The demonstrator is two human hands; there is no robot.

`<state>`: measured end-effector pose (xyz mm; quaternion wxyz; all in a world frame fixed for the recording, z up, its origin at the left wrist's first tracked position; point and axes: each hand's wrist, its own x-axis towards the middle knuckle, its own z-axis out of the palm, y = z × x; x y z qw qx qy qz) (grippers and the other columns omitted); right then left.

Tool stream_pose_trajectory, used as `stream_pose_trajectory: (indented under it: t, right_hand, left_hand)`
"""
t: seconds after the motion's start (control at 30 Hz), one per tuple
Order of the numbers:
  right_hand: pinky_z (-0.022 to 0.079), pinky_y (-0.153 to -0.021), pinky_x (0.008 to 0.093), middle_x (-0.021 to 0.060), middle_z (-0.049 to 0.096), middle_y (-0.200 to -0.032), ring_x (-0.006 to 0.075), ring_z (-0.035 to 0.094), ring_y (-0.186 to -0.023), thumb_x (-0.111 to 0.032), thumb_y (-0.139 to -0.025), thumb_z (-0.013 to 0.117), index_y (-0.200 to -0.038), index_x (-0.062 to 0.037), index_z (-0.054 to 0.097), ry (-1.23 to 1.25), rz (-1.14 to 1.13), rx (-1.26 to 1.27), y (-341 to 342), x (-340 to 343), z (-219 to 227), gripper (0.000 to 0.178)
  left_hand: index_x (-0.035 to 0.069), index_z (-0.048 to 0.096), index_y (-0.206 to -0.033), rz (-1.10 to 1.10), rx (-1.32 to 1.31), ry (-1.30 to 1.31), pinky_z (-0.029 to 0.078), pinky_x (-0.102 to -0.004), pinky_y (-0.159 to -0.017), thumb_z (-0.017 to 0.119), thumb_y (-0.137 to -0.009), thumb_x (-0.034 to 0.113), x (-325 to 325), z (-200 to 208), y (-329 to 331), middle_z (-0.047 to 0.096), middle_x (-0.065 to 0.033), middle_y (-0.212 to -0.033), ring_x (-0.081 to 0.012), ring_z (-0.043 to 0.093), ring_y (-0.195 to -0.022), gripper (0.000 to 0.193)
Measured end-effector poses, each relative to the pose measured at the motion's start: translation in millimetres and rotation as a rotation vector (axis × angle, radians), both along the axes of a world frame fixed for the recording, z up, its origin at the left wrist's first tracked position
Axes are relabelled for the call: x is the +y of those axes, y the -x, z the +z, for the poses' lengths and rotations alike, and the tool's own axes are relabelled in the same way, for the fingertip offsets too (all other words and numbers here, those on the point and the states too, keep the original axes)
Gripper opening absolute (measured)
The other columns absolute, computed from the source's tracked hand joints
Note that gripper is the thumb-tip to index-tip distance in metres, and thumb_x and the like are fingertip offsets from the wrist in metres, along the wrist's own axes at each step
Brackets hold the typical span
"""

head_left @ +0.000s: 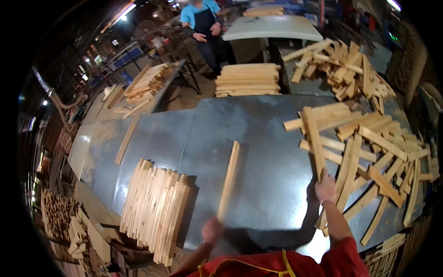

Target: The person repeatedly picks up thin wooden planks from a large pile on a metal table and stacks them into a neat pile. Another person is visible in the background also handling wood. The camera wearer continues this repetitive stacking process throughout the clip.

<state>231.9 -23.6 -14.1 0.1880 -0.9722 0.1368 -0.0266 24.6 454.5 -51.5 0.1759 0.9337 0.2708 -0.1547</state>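
Note:
My left hand [212, 230] is closed round the near end of a pale wooden slat [228, 180], which points away from me over the metal table [258, 124]. On the right, my right hand [326, 188] grips the near end of another wooden slat [314, 138], beside the heap of loose slats [378, 157]. That slat's far end overlaps the heap's left edge. To the left of my left hand lies a neat stack of slats [154, 207], set side by side.
One single slat [127, 140] lies farther left on the table. Beyond the far edge stand a stacked pile of slats [248, 79] and a jumbled wood heap [344, 67]. A person in a blue shirt and dark apron [205, 25] stands at the back, near a white-topped table [272, 28].

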Motion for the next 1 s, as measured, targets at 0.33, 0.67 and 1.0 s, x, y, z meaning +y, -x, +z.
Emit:
stream_pose_trajectory:
  t: [0.33, 0.67, 1.0]
  right_hand:
    - [0.050, -0.105, 0.0327, 0.0152, 0.057, -0.148, 0.0238, 0.059, -0.127, -0.009, -0.097, 0.072, -0.167, 0.0035, 0.029, -1.338, 0.171, 0.173, 97, 255, 21, 0.083]
    - [0.060, -0.071, 0.0371, 0.0103, 0.062, -0.107, 0.0240, 0.068, -0.087, -0.006, -0.089, 0.074, -0.153, -0.0111, 0.041, -1.293, 0.310, 0.479, 60, 460, 102, 0.072]
    - [0.053, -0.104, 0.0505, 0.0184, 0.058, -0.141, 0.0433, 0.062, -0.124, -0.019, -0.085, 0.067, -0.161, -0.0186, 0.039, 0.198, 0.854, 0.074, -72, 617, 180, 0.082]
  left_hand:
    - [0.010, 0.063, -0.133, 0.117, -0.273, 0.806, 0.054, -0.0464, -0.095, 0.065, -0.096, 0.033, 8, 33, -19, 0.073, -0.0173, -0.118, -0.0368, 0.070, -0.113, 0.043]
    - [0.000, 0.052, -0.149, -0.235, -0.574, 0.212, 0.049, -0.0448, -0.110, 0.059, -0.102, 0.047, 192, 89, -44, 0.062, -0.0230, -0.141, -0.0400, 0.062, -0.129, 0.066]
    - [0.004, 0.056, -0.143, 0.104, -0.533, -0.496, 0.045, -0.0565, -0.111, 0.074, -0.091, 0.040, 543, 53, -76, 0.062, -0.0173, -0.140, -0.0359, 0.057, -0.131, 0.065]
